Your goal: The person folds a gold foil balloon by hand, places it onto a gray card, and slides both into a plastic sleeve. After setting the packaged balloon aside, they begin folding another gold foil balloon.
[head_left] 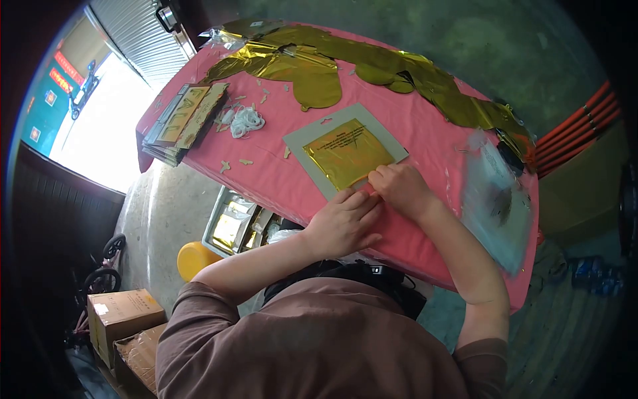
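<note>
A grey card [304,157] with a hang hole lies tilted on the pink tablecloth, and a folded gold foil balloon [349,156] with printed black text sits on it. My left hand [342,225] rests at the card's near edge, its fingers stretched out and the thumb apart. Beside it, my right hand [401,189] is closed in a pinch at the card's near right edge. Whatever is between those fingertips is hidden. The two hands almost touch.
Flat gold foil balloons [319,86] line the table's far edge. On the left are a stack of packaged cards [186,120], white string [246,122] and small beige scraps [226,166]. Clear plastic bags [495,199] lie right. Below stand a bin [219,206], yellow stool [194,261] and cartons [123,319].
</note>
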The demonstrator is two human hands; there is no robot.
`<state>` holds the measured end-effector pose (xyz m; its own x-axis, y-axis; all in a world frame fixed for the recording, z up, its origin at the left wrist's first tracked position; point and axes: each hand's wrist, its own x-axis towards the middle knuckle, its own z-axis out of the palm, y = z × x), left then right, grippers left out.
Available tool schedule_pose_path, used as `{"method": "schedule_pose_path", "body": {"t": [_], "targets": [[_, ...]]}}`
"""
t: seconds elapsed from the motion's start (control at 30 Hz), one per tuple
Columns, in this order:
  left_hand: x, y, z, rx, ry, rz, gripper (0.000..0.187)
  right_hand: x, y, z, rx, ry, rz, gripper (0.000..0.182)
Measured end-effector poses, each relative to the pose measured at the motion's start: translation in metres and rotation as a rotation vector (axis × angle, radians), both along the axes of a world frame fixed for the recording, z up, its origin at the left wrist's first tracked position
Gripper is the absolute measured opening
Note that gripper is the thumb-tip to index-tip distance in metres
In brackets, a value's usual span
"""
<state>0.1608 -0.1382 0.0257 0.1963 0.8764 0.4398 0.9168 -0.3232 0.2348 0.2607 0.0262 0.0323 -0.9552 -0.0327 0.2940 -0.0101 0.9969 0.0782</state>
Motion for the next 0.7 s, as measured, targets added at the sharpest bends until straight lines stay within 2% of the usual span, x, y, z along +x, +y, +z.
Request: {"method": "schedule_pose_path", "body": {"t": [0.23, 0.47, 0.53, 0.6, 0.67, 0.7], "targets": [[0.003, -0.001, 0.004, -0.002, -0.006, 0.000, 0.049, 0.005, -0.005, -0.006, -0.022, 0.133, -0.016, 0.009], [0.002, 0.010, 0.025, 0.016, -0.025, 0.039, 0.036, 0.071, -0.010, 0.013, -0.031, 0.117, -0.111, 0.006], [-0.006, 0.026, 0.028, 0.041, -0.014, 0.051, 0.034, 0.093, 0.007, 0.020, -0.046, 0.119, -0.210, 0.008], [-0.018, 0.043, 0.029, 0.189, 0.078, 0.184, 0.032, 0.112, 0.028, 0.037, -0.097, 0.158, -0.415, 0.011], [-0.026, 0.050, 0.022, 0.127, 0.024, 0.220, 0.031, 0.131, 0.057, 0.047, -0.192, 0.188, -0.616, 0.016], [-0.029, 0.051, 0.018, 0.066, -0.031, 0.247, 0.029, 0.139, 0.071, 0.049, -0.159, 0.185, -0.704, 0.017]]}}
